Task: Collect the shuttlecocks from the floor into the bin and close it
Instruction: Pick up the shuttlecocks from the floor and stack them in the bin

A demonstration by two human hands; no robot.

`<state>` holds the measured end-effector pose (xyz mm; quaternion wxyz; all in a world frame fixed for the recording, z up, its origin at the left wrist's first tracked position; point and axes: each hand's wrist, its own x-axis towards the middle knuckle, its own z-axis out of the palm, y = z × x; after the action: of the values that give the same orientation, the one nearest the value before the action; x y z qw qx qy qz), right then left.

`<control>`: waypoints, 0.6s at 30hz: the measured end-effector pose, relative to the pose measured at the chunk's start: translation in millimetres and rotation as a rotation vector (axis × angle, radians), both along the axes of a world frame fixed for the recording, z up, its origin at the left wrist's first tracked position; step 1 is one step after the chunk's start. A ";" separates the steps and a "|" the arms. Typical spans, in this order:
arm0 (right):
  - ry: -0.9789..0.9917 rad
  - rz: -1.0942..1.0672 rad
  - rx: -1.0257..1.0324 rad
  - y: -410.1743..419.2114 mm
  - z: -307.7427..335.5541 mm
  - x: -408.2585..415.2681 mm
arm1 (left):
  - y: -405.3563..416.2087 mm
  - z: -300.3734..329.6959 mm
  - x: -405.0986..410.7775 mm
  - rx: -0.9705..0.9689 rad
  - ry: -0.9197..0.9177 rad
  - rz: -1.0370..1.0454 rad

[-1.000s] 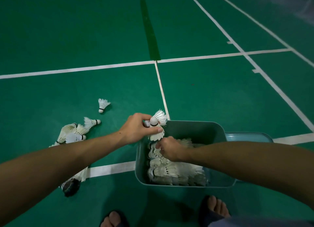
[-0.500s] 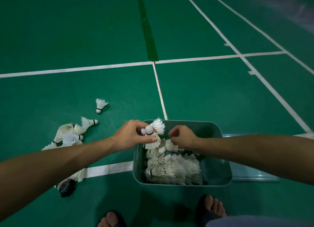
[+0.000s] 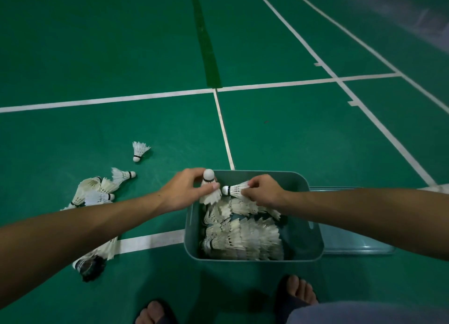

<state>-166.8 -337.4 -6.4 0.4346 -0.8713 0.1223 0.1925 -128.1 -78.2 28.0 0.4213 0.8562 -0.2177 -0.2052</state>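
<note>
1. Head view: the left hand [image 3: 187, 190] gripped an upright shuttlecock [image 3: 209, 190] at the bin [image 3: 313, 236] rim; the right hand [image 3: 262, 190] pinched another shuttlecock [image 3: 235, 189] over it.
2. A loose pinch risked one dropping outside onto the floor [image 3: 291, 134], among the scattered shuttlecocks [image 3: 97, 190].

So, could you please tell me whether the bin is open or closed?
Open: the bin shows shuttlecocks inside, and its lid lies on the floor beside it.

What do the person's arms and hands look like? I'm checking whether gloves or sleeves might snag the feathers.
Both forearms are bare to the frame's edge, with no sleeves visible. The left hand and right hand wear no gloves, and no rings, watch or wristband show.
</note>
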 end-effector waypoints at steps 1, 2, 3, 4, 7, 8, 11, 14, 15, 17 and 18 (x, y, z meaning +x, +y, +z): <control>-0.006 0.021 -0.070 -0.5 -3.0 0.6 | -0.1 -0.4 2.1 0.015 -0.020 0.011; -0.008 0.054 -0.126 0.4 -4.7 1.1 | -0.8 -1.2 3.7 0.027 -0.028 0.014; -0.008 0.091 -0.160 2.1 -6.7 1.8 | -2.0 -1.9 4.5 0.036 -0.020 0.018; -0.001 0.124 -0.175 4.8 -8.5 2.5 | -3.7 -1.7 4.0 0.048 -0.006 0.024; 0.034 0.206 -0.215 18.4 -14.3 4.0 | -9.0 0.3 -0.3 0.084 -0.039 0.032; 0.045 0.230 -0.237 23.9 -17.0 4.3 | -9.8 0.0 -0.9 0.083 -0.075 0.025; 0.070 0.291 -0.280 36.5 -24.9 3.3 | -10.8 1.7 0.0 0.109 -0.178 0.018; 0.091 0.331 -0.284 41.7 -33.2 2.9 | -11.6 2.4 1.7 0.061 -0.167 0.080; 0.097 0.340 -0.281 42.9 -35.9 2.8 | -11.3 1.5 2.4 0.062 -0.170 0.109; 0.113 0.349 -0.270 44.7 -41.0 3.1 | -11.1 1.0 2.7 0.076 -0.182 0.152; 0.120 0.340 -0.259 45.3 -43.0 3.4 | -11.1 0.6 2.8 0.083 -0.182 0.164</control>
<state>-163.4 -292.2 -49.3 0.2722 -0.9149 0.0230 0.2973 -125.3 -89.3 28.6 0.3795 0.9028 -0.1758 -0.1002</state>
